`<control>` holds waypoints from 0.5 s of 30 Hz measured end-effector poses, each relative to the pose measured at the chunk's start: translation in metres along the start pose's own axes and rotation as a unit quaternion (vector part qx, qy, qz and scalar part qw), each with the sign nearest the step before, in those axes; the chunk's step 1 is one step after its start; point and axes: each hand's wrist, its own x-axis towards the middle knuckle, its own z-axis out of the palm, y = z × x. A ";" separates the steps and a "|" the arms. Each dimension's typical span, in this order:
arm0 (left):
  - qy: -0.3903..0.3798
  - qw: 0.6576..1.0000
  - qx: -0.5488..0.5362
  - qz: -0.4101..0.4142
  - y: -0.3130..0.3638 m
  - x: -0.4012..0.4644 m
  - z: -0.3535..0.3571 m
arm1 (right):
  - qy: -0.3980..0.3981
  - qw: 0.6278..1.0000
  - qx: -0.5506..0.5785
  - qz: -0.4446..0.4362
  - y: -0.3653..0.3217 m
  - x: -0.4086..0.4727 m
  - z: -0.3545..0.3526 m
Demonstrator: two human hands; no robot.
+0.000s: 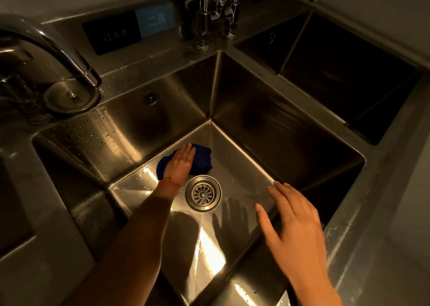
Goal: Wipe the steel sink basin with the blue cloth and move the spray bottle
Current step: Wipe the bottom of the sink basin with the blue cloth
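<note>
A deep steel sink basin (pixel 235 163) fills the middle of the view, its floor wet and shiny. A crumpled dark blue cloth (pixel 202 160) lies on the basin floor near the far left corner, just beyond the round drain strainer (pixel 203 193). My left hand (pixel 180 164) presses flat on the cloth, fingers together and pointing away from me; a red string circles the wrist. My right hand (pixel 290 226) hovers over the basin's right side with fingers spread and nothing in it. No spray bottle is in view.
A curved tap (pixel 58 56) arches in at the upper left. Chrome tap pillars (pixel 216 14) stand behind the basin, beside a black sign (pixel 112 34) and a blue sign (pixel 156 19). A second, dark basin (pixel 337 72) lies to the right, and another at the left edge.
</note>
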 end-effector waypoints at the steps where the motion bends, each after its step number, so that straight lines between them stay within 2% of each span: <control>1: 0.000 1.000 0.006 -0.004 -0.003 -0.001 0.000 | -0.002 1.000 0.004 0.002 0.000 0.000 0.000; 4: -0.020 0.999 0.030 -0.011 -0.011 -0.009 0.008 | -0.010 1.000 0.011 0.005 -0.001 0.001 -0.001; 9: -0.106 0.993 0.030 -0.029 -0.012 -0.044 0.038 | -0.020 1.000 0.017 0.009 -0.002 0.001 -0.003; 15: -0.115 0.992 0.013 -0.055 -0.005 -0.053 0.041 | -0.016 1.000 0.019 0.005 -0.003 0.000 -0.003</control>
